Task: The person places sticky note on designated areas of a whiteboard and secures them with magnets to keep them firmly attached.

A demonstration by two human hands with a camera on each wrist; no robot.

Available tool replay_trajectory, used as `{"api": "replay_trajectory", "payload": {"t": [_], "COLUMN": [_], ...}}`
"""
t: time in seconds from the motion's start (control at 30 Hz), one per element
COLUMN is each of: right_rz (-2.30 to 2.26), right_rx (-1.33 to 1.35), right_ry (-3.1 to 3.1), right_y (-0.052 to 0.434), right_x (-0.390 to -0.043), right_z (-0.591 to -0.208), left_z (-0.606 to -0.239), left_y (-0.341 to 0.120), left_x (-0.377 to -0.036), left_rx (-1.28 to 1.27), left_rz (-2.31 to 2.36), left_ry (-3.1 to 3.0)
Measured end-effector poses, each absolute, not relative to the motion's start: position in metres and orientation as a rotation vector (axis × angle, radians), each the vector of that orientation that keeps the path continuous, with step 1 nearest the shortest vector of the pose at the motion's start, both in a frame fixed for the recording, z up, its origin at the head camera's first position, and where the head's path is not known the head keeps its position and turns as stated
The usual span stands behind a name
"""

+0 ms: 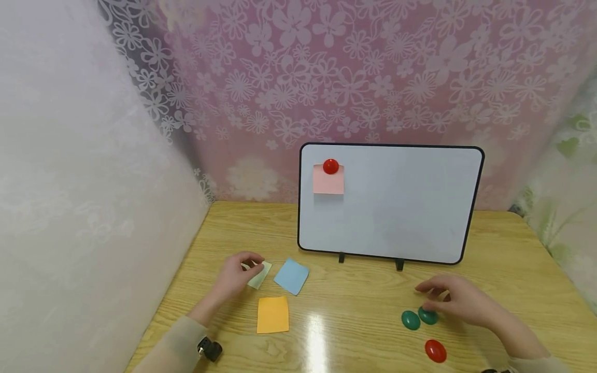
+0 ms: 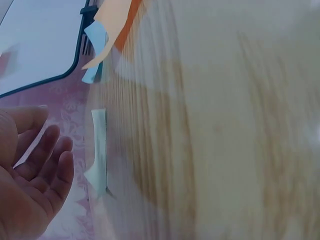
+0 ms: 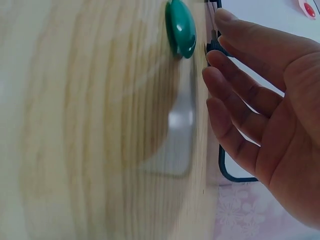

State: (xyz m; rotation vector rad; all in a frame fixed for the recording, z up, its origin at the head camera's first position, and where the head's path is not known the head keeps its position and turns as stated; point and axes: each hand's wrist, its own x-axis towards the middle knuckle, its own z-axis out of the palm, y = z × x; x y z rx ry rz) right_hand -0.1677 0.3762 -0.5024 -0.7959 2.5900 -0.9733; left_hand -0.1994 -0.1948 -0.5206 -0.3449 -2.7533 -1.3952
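My left hand (image 1: 239,272), fingers loosely bent, hovers over a pale green sticky note (image 1: 259,276) and partly hides it in the head view. The left wrist view shows that note (image 2: 100,150) lying on the table, apart from the fingers. Beside it are a blue sticky note (image 1: 291,276) and an orange one (image 1: 273,315). My right hand (image 1: 459,299), its fingers relaxed, is just above two green magnets (image 1: 411,320), with nothing seen held in the right wrist view. A red magnet (image 1: 436,351) lies nearer to me.
A whiteboard (image 1: 396,207) stands on small black feet at the back of the wooden table (image 1: 354,316). On its upper left, a red magnet (image 1: 330,166) holds up a pink sticky note (image 1: 328,182). Flowered curtains (image 1: 289,77) hang behind.
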Motion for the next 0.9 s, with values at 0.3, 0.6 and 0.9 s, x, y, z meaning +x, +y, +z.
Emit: {"api": "replay_trajectory", "payload": {"t": [0.3, 0.6, 0.9], "right_rz": [-0.954, -0.922, -0.915], "right_rx": [-0.799, -0.783, -0.812], "right_ry": [2.584, 2.612, 2.573], "right_y": [0.387, 0.389, 0.39], "right_x": [-0.16, -0.157, -0.157], "right_z": [-0.505, -0.506, -0.51], "left_z": [-0.52, -0.522, -0.522], "left_y": [-0.21, -0.219, -0.22], "left_x": [-0.202, -0.209, -0.215], "left_rx": [-0.254, -0.168, -0.097], "left_rz": [-1.375, -1.288, -1.21], "left_ry": [-2.802, -2.854, -2.913]}}
